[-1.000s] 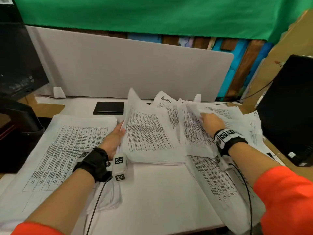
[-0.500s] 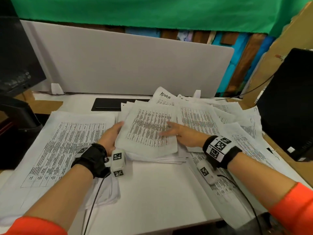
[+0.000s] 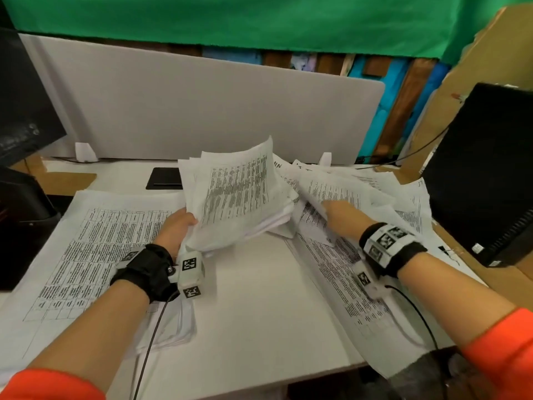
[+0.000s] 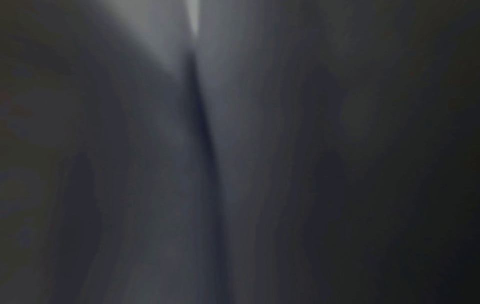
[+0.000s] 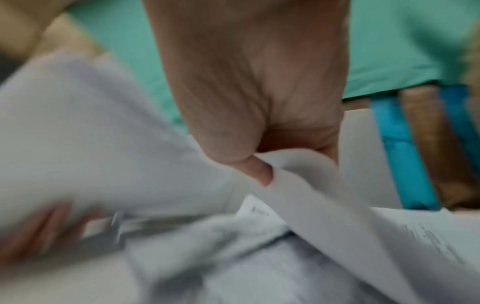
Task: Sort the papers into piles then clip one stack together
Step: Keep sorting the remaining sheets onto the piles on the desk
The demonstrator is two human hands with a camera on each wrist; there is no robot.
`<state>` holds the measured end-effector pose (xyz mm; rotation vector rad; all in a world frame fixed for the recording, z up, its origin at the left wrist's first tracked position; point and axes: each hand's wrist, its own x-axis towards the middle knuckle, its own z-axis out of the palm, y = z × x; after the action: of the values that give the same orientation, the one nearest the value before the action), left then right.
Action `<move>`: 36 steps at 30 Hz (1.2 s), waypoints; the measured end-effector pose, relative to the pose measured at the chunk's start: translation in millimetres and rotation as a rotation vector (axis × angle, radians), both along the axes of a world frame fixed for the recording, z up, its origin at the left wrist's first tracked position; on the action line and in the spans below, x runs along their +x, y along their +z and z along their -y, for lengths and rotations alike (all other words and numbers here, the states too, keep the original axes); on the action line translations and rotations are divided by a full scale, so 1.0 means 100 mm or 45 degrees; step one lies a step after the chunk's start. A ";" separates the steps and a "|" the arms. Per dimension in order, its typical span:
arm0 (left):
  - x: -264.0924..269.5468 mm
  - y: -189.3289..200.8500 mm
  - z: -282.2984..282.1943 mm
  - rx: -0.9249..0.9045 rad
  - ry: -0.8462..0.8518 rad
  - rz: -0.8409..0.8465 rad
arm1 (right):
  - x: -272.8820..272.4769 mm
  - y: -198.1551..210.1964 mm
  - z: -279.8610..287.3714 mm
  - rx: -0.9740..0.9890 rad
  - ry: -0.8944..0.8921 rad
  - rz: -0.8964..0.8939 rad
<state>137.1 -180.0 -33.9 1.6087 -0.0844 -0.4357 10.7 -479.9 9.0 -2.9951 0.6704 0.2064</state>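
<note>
My left hand grips the near left corner of a thick stack of printed papers and tilts it up off the white desk. To its right, my right hand pinches a loose sheet from the scattered papers; in the right wrist view the thumb and fingers are curled round that sheet's edge. A wide pile of table printouts lies flat on the left. The left wrist view is dark and blurred. No clip is visible.
A grey divider panel closes the desk's far side. A black flat device lies near it. A monitor stands at the left and a black computer case at the right. More sheets hang over the front right edge.
My left hand has lifted and tilted the middle stack, which lay flat half a second ago. My right hand left the top of that stack and moved right to pinch a loose sheet.
</note>
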 end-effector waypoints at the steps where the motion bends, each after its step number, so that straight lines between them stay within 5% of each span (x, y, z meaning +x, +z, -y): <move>1: 0.01 -0.01 0.01 0.023 -0.009 0.018 | 0.04 0.15 0.01 0.062 -0.074 0.155; 3: 0.00 -0.02 0.02 -0.025 -0.046 -0.032 | 0.11 0.43 -0.05 0.147 -0.125 0.489; 6: -0.01 -0.03 0.03 -0.111 -0.083 -0.140 | 0.16 0.64 -0.45 0.139 0.054 0.627; 11: -0.03 -0.02 0.05 -0.242 -0.022 -0.251 | 0.27 0.45 -1.26 0.165 0.438 0.388; 15: -0.04 -0.01 0.05 -0.464 -0.051 -0.356 | 0.43 0.11 -1.46 0.453 0.552 -0.112; 20: -0.04 -0.04 0.05 -0.383 -0.119 -0.281 | 0.45 0.08 -1.41 0.460 0.593 -0.066; 23: 0.00 -0.08 0.06 -0.264 -0.092 -0.128 | 0.37 0.10 -1.32 0.705 0.690 -0.227; 26: -0.03 -0.04 0.06 -0.281 -0.074 -0.096 | 0.41 0.16 -0.88 0.890 0.363 -0.026; 30: -0.11 0.00 0.05 -0.335 -0.087 -0.213 | 0.44 0.07 0.19 0.159 -0.284 0.095; 33: -0.10 -0.02 0.07 -0.272 -0.100 -0.181 | 0.25 -0.02 0.71 0.138 -0.413 -0.114; 36: -0.04 -0.05 0.09 -0.106 -0.060 -0.081 | 0.09 -0.03 0.93 0.122 -0.429 0.018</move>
<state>132.7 -188.6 -38.6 1.5119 -0.0908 -0.5131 19.5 -573.3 6.1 -2.7353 1.1120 0.1898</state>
